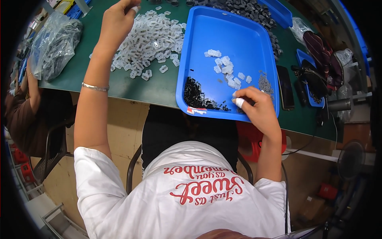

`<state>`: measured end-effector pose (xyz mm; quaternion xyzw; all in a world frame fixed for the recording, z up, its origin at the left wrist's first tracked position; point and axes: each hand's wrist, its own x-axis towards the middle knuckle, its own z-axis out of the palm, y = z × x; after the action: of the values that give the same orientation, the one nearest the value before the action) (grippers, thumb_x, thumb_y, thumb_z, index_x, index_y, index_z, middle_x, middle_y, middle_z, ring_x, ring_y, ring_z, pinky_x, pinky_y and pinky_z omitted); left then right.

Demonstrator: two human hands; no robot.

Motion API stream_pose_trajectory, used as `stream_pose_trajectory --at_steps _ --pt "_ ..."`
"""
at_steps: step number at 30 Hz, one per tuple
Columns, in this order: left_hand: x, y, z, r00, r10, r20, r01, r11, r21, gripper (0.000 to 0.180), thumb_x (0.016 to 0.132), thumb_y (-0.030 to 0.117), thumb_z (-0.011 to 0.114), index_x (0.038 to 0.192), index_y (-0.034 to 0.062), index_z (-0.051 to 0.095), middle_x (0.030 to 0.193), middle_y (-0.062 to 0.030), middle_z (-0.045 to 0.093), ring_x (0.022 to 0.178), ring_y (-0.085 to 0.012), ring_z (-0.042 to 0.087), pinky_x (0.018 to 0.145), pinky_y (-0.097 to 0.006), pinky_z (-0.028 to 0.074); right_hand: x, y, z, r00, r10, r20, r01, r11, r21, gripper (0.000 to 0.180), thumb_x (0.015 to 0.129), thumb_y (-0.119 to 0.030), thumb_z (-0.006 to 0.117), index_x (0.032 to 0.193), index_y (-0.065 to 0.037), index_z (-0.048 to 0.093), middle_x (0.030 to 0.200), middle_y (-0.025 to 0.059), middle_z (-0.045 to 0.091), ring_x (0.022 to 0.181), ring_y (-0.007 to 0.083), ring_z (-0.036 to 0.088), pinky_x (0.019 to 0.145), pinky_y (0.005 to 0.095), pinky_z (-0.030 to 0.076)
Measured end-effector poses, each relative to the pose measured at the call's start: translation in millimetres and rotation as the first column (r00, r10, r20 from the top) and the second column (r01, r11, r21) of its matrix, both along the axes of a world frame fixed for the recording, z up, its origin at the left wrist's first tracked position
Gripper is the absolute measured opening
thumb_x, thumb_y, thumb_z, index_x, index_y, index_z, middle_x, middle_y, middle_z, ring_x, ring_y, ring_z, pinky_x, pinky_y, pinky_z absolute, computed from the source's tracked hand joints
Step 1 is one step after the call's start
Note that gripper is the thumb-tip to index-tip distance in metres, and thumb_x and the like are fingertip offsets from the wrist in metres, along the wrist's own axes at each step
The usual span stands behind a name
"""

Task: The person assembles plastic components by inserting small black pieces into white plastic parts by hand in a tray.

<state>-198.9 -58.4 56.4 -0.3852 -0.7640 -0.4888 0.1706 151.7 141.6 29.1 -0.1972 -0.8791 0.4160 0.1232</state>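
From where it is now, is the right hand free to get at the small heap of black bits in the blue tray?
Probably yes. The right hand rests at the blue tray near edge, and the black bits lie just to its left with only bare tray floor between.

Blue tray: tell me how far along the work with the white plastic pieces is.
Done, it seems: a small cluster of white pieces lies in the blue tray, beside small black parts. In hand: the right hand pinches a white piece at the tray's near edge; the left hand holds another over the big white pile on the green table. Left: most pieces remain in that pile.
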Motion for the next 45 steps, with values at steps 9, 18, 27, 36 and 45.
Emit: stream_pose_trajectory --at_steps 9,18,27,36,45 --pt "78.2 37.0 -8.0 0.870 -0.179 -0.459 0.111 0.979 -0.171 0.020 0.078 0.001 0.062 0.098 0.0013 0.066 0.094 -0.0099 0.067 0.094 -0.0259 0.062 0.084 -0.035 0.050 -19.4 -3.7 1.4 0.938 0.327 0.113 -0.345 0.874 0.341 0.015 0.073 0.006 0.062 0.086 0.000 0.066 0.080 0.0146 0.061 0.078 0.0320 0.059 0.071 0.0390 0.047" --pt "159.0 75.2 -51.8 0.836 -0.549 -0.018 0.500 0.774 -0.389 0.021 0.077 0.001 0.063 0.097 0.0024 0.066 0.094 -0.0116 0.064 0.092 -0.0313 0.059 0.080 -0.041 0.049 -20.4 -5.5 -0.6 0.927 0.367 0.077 -0.363 0.825 0.434 0.010 0.078 0.005 0.059 0.086 0.001 0.055 0.084 0.0159 0.058 0.078 0.0340 0.056 0.070 0.0401 0.045" --pt "156.8 87.1 -67.4 0.897 -0.428 -0.111 0.330 0.816 -0.475 0.013 0.077 0.004 0.063 0.090 0.0022 0.064 0.090 -0.0107 0.061 0.089 -0.0313 0.058 0.076 -0.040 0.050 -10.5 -2.2 -2.5 0.991 0.084 -0.108 -0.092 0.993 -0.076 0.010 0.083 0.002 0.063 0.092 0.002 0.061 0.086 0.0082 0.062 0.078 0.0160 0.059 0.071 0.0281 0.047" --pt "158.1 86.1 -66.0 0.877 -0.477 0.066 0.466 0.806 -0.365 0.013 0.074 0.000 0.064 0.088 0.0011 0.064 0.083 -0.0138 0.062 0.084 -0.0342 0.059 0.076 -0.043 0.048 -13.8 -2.0 -10.1 0.987 -0.086 -0.136 0.022 0.908 -0.418 0.009 0.082 0.002 0.067 0.091 -0.001 0.065 0.088 0.0000 0.064 0.081 0.0060 0.058 0.072 0.0206 0.047" --pt "176.4 72.1 -38.6 0.290 -0.469 0.834 0.652 0.735 0.185 0.026 0.087 -0.006 0.052 0.110 -0.0072 0.063 0.095 -0.0124 0.068 0.083 -0.0137 0.067 0.076 -0.026 0.055 -18.2 -3.6 -9.5 0.953 -0.127 -0.275 -0.025 0.871 -0.490 0.019 0.081 0.006 0.066 0.099 0.000 0.061 0.093 0.0033 0.063 0.084 0.0084 0.059 0.077 0.0214 0.049"
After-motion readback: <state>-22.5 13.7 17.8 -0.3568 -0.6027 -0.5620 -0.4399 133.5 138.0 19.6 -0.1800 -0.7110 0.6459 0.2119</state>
